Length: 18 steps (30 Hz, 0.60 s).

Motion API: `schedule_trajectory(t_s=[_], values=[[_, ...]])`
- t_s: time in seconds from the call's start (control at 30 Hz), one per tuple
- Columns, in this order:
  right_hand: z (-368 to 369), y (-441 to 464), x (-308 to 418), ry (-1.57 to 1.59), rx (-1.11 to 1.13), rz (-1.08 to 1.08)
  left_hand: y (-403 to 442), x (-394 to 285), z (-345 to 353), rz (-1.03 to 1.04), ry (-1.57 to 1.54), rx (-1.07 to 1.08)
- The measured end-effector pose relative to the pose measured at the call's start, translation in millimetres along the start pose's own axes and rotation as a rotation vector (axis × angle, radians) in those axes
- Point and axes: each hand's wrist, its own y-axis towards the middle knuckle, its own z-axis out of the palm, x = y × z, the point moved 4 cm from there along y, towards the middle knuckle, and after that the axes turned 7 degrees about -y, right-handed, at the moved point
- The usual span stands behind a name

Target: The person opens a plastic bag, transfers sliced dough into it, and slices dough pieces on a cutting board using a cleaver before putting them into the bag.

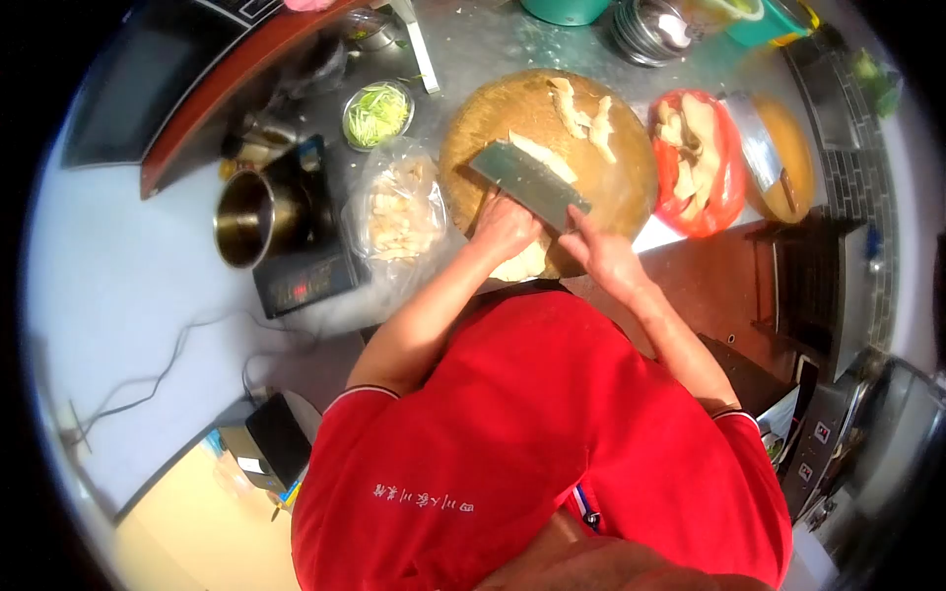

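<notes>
Bright light glints off the metal counter (471, 44), with soft detail and fisheye-bowed edges fading to black.

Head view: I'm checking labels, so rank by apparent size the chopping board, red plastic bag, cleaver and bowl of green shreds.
1. Chopping board
2. Red plastic bag
3. Cleaver and bowl of green shreds: too close to rank

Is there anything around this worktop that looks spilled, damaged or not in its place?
No spill or damage stands out. Only the thin cord looks untidy: it trails loosely, in bends, across the pale surface at picture left.
</notes>
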Motion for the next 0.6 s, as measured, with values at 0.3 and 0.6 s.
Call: schedule_trajectory(t_s=[0.3,0.6], values=[[18.7,-20.3,5.1,-0.119,0.020,0.118,4.6,3.5,1.5,-0.027,0.048,0.095],[16.2,5.0,-6.9,-0.064,-0.018,0.056,5.0,1.0,-4.2,0.008,0.085,0.063]])
